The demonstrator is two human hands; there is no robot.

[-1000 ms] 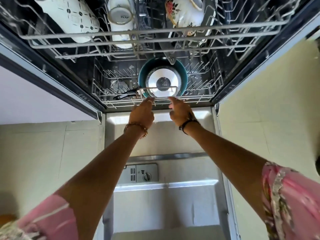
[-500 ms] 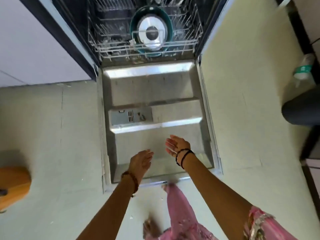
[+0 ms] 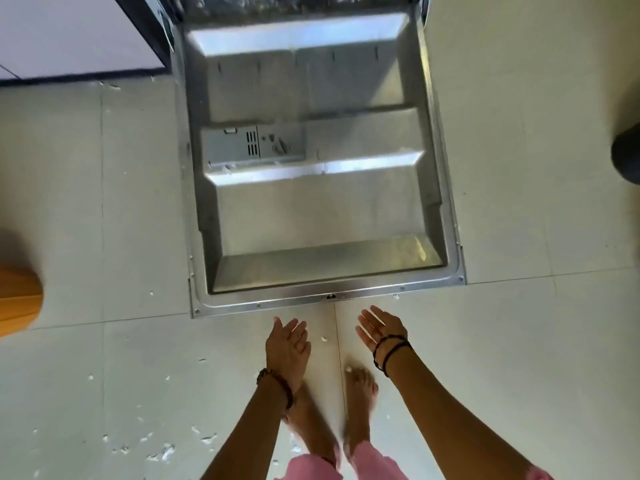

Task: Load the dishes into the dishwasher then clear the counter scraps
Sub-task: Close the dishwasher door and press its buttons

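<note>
The dishwasher door [image 3: 311, 216] lies folded down flat in front of me, its steel inner face up, with the detergent box [image 3: 252, 147] left of middle. The racks and dishes are out of view beyond the top edge. My left hand [image 3: 287, 344] hovers just short of the door's near edge [image 3: 329, 296], fingers straight, palm turned inward, holding nothing. My right hand [image 3: 379, 329] hovers beside it, palm up, fingers relaxed, also holding nothing. Neither hand touches the door.
Pale tiled floor [image 3: 104, 237] surrounds the door, with several small white scraps [image 3: 166, 452] scattered at lower left. My bare feet [image 3: 360, 386] stand below the door edge. A wooden object [image 3: 17, 299] sits at left, a dark round object [image 3: 627, 157] at right, white cabinet fronts [image 3: 69, 32] top left.
My hands left the lower rack and drew back over the open door to its near edge. The view tipped down; the racks and dishes slid out of sight.
</note>
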